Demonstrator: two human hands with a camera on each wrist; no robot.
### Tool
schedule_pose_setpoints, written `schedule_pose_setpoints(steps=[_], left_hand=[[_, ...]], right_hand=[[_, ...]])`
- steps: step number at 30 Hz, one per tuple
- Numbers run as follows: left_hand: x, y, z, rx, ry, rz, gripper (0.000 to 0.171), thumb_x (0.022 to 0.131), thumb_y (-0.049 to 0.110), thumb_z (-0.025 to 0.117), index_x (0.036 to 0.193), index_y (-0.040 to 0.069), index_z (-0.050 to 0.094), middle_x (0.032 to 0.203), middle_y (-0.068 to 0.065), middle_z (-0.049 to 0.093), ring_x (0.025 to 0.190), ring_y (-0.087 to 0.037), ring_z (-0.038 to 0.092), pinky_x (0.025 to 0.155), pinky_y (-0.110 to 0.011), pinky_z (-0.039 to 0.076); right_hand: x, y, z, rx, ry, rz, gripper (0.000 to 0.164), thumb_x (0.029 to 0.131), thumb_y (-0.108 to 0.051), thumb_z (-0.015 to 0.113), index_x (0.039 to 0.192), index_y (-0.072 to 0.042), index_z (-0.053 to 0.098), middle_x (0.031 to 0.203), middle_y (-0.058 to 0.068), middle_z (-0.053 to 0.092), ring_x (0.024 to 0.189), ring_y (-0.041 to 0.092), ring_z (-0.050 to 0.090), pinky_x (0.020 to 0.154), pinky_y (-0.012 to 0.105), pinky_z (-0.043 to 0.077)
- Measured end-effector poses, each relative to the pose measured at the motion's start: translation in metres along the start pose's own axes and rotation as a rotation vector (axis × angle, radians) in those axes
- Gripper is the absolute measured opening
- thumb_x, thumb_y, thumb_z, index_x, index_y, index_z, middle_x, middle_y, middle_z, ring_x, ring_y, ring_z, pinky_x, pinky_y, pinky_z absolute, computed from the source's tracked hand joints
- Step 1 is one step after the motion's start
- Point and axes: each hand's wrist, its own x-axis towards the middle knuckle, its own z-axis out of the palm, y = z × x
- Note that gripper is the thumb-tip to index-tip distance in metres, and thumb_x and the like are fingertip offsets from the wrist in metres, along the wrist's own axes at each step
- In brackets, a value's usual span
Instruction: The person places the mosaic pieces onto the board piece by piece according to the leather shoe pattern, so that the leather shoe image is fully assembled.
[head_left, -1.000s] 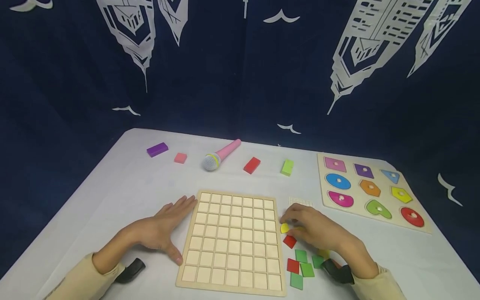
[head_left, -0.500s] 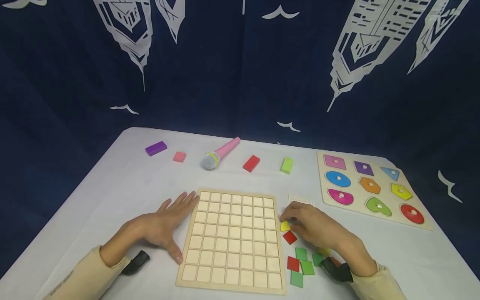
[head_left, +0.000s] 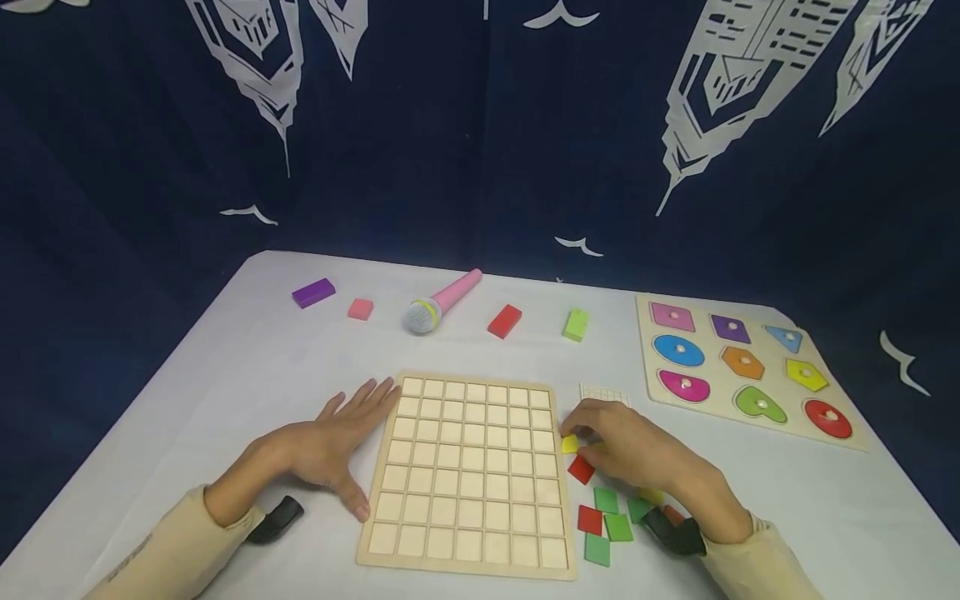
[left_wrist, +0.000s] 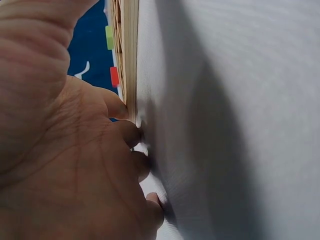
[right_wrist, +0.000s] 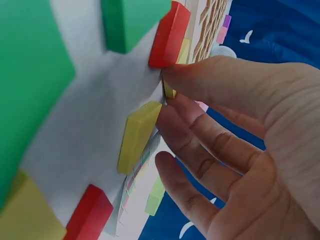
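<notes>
A pale wooden grid board lies flat on the white table. Along its left edge my left hand is spread, thumb and fingertips touching the frame; the left wrist view shows the palm beside the board's side. Just off the right edge, my right hand pinches a yellow square tile between thumb and index finger, the other fingers loosely bent. A red tile lies close to the thumb. Another yellow tile sits under the right hand, mostly hidden from the head view.
Green tiles and another red tile lie below the right hand. A small printed grid card is behind it. A knobbed shape puzzle stands at far right. A toy microphone and several blocks line the back.
The head view has tipped slightly, so the table sits a little higher in it. Both hands stay almost where they were beside the board.
</notes>
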Motion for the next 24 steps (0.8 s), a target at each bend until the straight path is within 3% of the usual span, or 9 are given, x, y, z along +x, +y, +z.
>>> schedule_pose_setpoints(steps=[5, 12, 17, 24], left_hand=[[0.001, -0.001, 0.001, 0.0, -0.004, 0.001, 0.151, 0.051, 0.049, 0.095, 0.159, -0.002, 0.002, 0.167, -0.021, -0.008, 0.153, -0.043, -0.013, 0.117, -0.069, -0.01], [0.0, 0.0, 0.0, 0.0, -0.005, -0.002, 0.152, 0.051, 0.05, 0.095, 0.159, -0.002, 0.002, 0.167, -0.022, -0.008, 0.153, -0.043, -0.013, 0.117, -0.07, -0.01], [-0.002, 0.001, -0.001, 0.003, -0.001, -0.001, 0.151, 0.052, 0.049, 0.095, 0.159, -0.002, 0.002, 0.167, -0.022, -0.007, 0.153, -0.043, -0.012, 0.118, -0.069, -0.009], [-0.003, 0.001, -0.001, 0.01, -0.002, 0.0, 0.15, 0.053, 0.049, 0.095, 0.159, -0.001, 0.002, 0.167, -0.022, -0.007, 0.153, -0.043, -0.012, 0.118, -0.069, -0.009]], right_hand=[[-0.001, 0.0, -0.005, -0.044, 0.017, -0.011, 0.03, 0.083, -0.009, 0.077, 0.111, -0.019, 0.074, 0.102, -0.012, 0.066, 0.091, 0.009, 0.057, 0.086, 0.032, 0.056], [-0.002, -0.011, -0.012, -0.057, 0.049, -0.124, 0.027, 0.084, -0.012, 0.078, 0.11, -0.019, 0.074, 0.104, -0.012, 0.065, 0.092, 0.009, 0.059, 0.082, 0.028, 0.058], [0.01, -0.031, -0.013, -0.094, 0.057, -0.246, 0.022, 0.086, -0.016, 0.077, 0.108, -0.02, 0.075, 0.108, -0.01, 0.066, 0.096, 0.01, 0.06, 0.088, 0.03, 0.058], [0.031, -0.053, -0.01, -0.051, 0.02, -0.352, 0.024, 0.09, -0.015, 0.07, 0.113, -0.016, 0.074, 0.107, -0.008, 0.062, 0.088, 0.012, 0.06, 0.079, 0.024, 0.054]])
